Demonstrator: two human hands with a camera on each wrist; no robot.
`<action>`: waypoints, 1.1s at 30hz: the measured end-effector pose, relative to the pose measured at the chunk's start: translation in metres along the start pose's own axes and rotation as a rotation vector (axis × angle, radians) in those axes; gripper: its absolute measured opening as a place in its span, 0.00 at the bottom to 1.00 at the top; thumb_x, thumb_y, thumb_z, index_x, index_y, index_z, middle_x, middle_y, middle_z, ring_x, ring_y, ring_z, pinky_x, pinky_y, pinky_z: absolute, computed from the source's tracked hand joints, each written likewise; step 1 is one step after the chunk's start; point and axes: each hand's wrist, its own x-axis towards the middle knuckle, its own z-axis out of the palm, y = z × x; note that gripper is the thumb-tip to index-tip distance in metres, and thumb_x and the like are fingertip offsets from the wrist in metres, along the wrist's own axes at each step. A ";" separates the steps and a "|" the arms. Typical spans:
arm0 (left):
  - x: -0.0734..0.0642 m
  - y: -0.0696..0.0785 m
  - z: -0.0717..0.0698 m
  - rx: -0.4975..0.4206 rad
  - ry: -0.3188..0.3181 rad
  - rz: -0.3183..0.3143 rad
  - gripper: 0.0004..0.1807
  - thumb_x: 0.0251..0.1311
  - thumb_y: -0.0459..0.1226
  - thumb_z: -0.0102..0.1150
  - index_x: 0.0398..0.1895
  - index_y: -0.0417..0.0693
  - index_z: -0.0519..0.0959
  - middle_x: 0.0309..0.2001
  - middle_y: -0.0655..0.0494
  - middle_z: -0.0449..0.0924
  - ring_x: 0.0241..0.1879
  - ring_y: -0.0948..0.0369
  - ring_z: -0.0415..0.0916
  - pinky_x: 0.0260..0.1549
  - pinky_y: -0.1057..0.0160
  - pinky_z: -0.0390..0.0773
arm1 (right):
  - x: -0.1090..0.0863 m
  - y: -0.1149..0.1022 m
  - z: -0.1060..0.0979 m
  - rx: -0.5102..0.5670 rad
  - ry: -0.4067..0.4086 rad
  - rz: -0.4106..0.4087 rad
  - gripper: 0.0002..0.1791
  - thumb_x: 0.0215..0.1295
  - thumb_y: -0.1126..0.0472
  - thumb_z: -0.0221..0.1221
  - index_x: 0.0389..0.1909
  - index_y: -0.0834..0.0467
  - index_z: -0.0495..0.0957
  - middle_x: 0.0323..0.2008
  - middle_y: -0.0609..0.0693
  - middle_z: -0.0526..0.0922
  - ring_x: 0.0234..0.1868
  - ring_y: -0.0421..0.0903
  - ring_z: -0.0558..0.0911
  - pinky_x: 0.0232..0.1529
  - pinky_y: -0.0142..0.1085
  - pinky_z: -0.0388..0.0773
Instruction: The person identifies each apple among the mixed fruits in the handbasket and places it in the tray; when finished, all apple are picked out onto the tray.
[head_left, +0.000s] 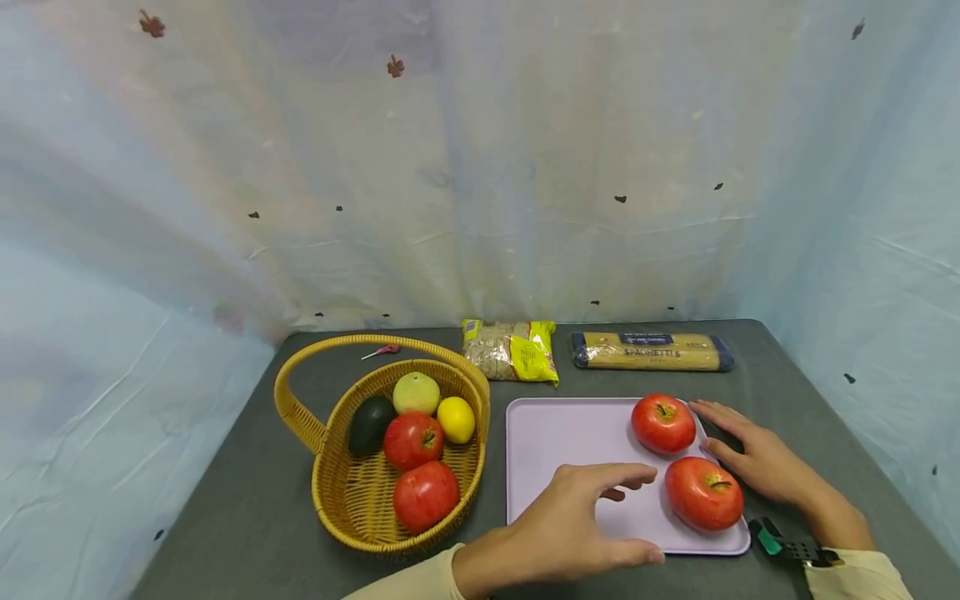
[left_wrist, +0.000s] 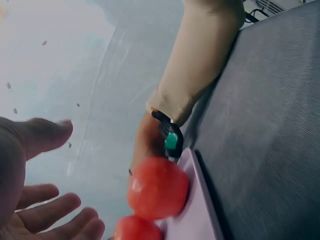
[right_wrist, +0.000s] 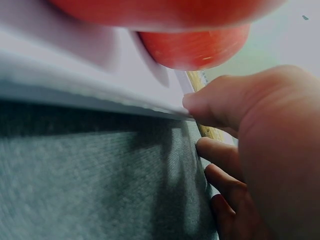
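Two plump red apples sit on a lilac tray, both toward its right edge: the far apple by the far right corner, the near apple by the near right corner. They look smooth and glossy, deep red with paler streaks, and I can't tell whether they touch. Each is squat and rounded, with no clear long axis; their dark stems sit in yellowish hollows facing up, the near one's stem slanting to the right.

The tray is flat and rounded at the corners, with a low rim, its long axis running left to right along the far edge of the dark grey, fine-ribbed surface.

The left hand is above the tray's near edge, thumb and fingers spread apart, holding nothing, a gap left before the near apple. The right hand rests at the tray's right edge, fingers loosely extended, the thumb against the rim.

Near the tray's left edge stands a round, woven, honey-coloured basket with a hooped handle, fruit inside. Along the surface's far edge lie a crinkled, clear-and-yellow plastic bag and a long spaghetti packet, the latter lying lengthwise left to right.
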 end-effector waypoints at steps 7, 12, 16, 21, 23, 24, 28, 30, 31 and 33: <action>-0.042 -0.008 -0.034 -0.080 0.005 -0.008 0.37 0.63 0.42 0.81 0.75 0.53 0.78 0.69 0.61 0.84 0.64 0.70 0.83 0.61 0.73 0.82 | -0.001 0.001 -0.001 0.008 0.000 -0.007 0.34 0.79 0.54 0.64 0.80 0.58 0.70 0.76 0.73 0.71 0.73 0.80 0.69 0.62 0.84 0.67; -0.071 -0.013 -0.063 -0.096 0.060 -0.065 0.39 0.63 0.44 0.82 0.76 0.60 0.77 0.69 0.62 0.84 0.61 0.66 0.86 0.62 0.64 0.85 | 0.000 0.000 0.000 0.021 -0.005 0.006 0.34 0.79 0.54 0.64 0.81 0.58 0.69 0.77 0.73 0.70 0.75 0.80 0.68 0.64 0.84 0.66; -0.093 -0.017 -0.086 -0.089 0.103 -0.134 0.39 0.63 0.48 0.82 0.76 0.64 0.76 0.68 0.62 0.84 0.60 0.63 0.86 0.61 0.61 0.86 | 0.000 0.000 0.000 0.023 0.000 -0.001 0.34 0.79 0.54 0.64 0.81 0.58 0.69 0.77 0.73 0.70 0.74 0.80 0.68 0.64 0.84 0.66; -0.118 -0.023 -0.122 0.004 0.159 -0.171 0.37 0.62 0.47 0.82 0.75 0.61 0.78 0.68 0.60 0.85 0.63 0.59 0.85 0.60 0.55 0.88 | 0.000 0.000 0.000 0.022 0.008 -0.010 0.34 0.79 0.54 0.64 0.80 0.59 0.69 0.76 0.73 0.71 0.74 0.80 0.69 0.63 0.84 0.66; -0.125 -0.025 -0.137 0.049 0.191 -0.181 0.38 0.61 0.44 0.83 0.75 0.61 0.78 0.67 0.60 0.85 0.63 0.59 0.85 0.57 0.52 0.89 | 0.000 0.001 0.000 0.021 0.009 -0.010 0.34 0.79 0.54 0.64 0.80 0.59 0.69 0.76 0.73 0.70 0.74 0.80 0.69 0.63 0.84 0.66; -0.129 -0.026 -0.144 0.071 0.208 -0.180 0.38 0.60 0.42 0.84 0.75 0.61 0.78 0.67 0.60 0.86 0.62 0.59 0.86 0.56 0.51 0.90 | 0.000 0.001 0.001 0.020 0.009 -0.010 0.34 0.79 0.54 0.64 0.81 0.59 0.69 0.76 0.73 0.70 0.74 0.80 0.69 0.63 0.84 0.66; -0.141 -0.037 -0.170 0.146 0.251 -0.174 0.39 0.61 0.40 0.83 0.76 0.59 0.78 0.67 0.58 0.86 0.60 0.57 0.88 0.54 0.54 0.91 | 0.000 0.001 0.001 0.018 0.005 -0.003 0.34 0.79 0.54 0.64 0.81 0.58 0.69 0.77 0.73 0.70 0.74 0.80 0.68 0.63 0.84 0.66; -0.146 -0.045 -0.180 0.164 0.250 -0.187 0.38 0.62 0.42 0.82 0.76 0.59 0.78 0.68 0.57 0.85 0.59 0.55 0.89 0.56 0.57 0.90 | 0.000 0.001 0.001 0.018 0.001 0.002 0.34 0.79 0.53 0.64 0.81 0.58 0.69 0.77 0.72 0.70 0.75 0.80 0.68 0.63 0.84 0.66; -0.147 -0.049 -0.184 0.173 0.245 -0.195 0.37 0.63 0.43 0.82 0.76 0.58 0.78 0.68 0.56 0.85 0.58 0.53 0.89 0.56 0.58 0.89 | 0.000 0.001 0.001 0.017 0.000 0.003 0.34 0.79 0.53 0.64 0.81 0.58 0.69 0.77 0.72 0.70 0.75 0.80 0.68 0.63 0.84 0.66; -0.149 -0.059 -0.191 0.178 0.230 -0.221 0.36 0.65 0.45 0.80 0.75 0.58 0.78 0.68 0.54 0.85 0.57 0.52 0.90 0.57 0.61 0.89 | 0.000 0.001 0.001 0.017 -0.001 0.005 0.34 0.79 0.53 0.63 0.81 0.58 0.69 0.77 0.73 0.70 0.75 0.80 0.68 0.63 0.84 0.66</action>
